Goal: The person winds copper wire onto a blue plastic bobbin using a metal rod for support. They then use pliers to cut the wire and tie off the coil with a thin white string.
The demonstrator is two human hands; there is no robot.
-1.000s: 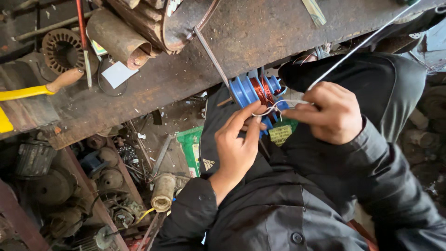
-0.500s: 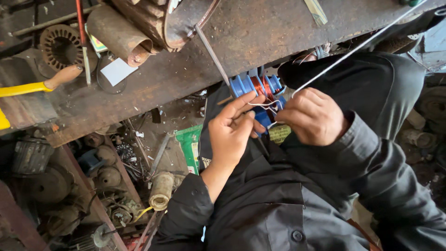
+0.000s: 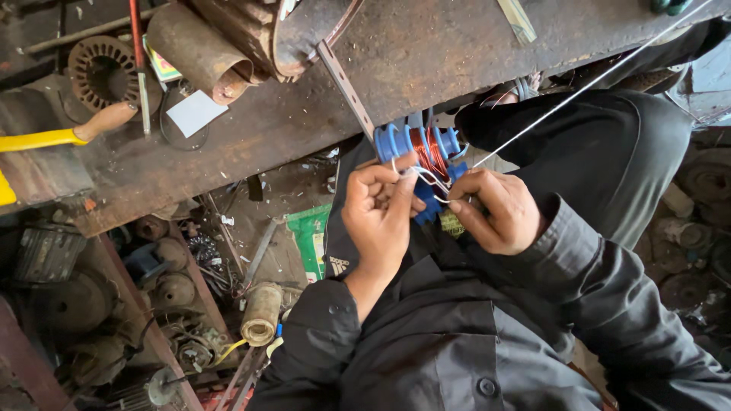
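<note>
A blue plastic winding former (image 3: 403, 141) wound with copper wire (image 3: 428, 148) is held just below the near edge of a rusty workbench (image 3: 426, 53), above the person's lap. The left hand (image 3: 379, 213) is curled against the former's lower side, its fingers closed on a loop of thin pale wire (image 3: 430, 179) (the exact pinch is partly hidden by the knuckles). The right hand (image 3: 495, 209) is closed beside it, thumb and forefinger pinched on the same wire near the former's blue flange. A taut strand (image 3: 594, 80) is seen running from the hands up toward the bench's far right corner. On the bench, a rusty pipe (image 3: 190, 49) lies near the far edge, a white card (image 3: 196, 113) just beside it, and a yellow-handled tool (image 3: 53, 137) at the left edge.
</note>
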